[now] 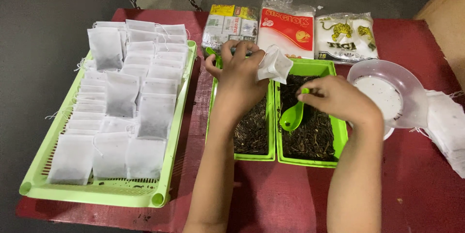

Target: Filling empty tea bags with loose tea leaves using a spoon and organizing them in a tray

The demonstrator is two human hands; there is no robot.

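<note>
On the dark red tabletop (271, 199), the left hand (237, 75) pinches a small white paper filter bag (274, 64) above two shallow green plastic trays of dark dried leaves (310, 134). At three o'clock of that bag, the right hand (336, 98) grips a green plastic scoop (292, 117) over the right tray. At nine o'clock lies a pale green slotted basket (97, 192) stacked with filled white bags. At three o'clock sits a clear plastic bowl (387, 90); at twelve, three printed packets (286, 27).
</note>
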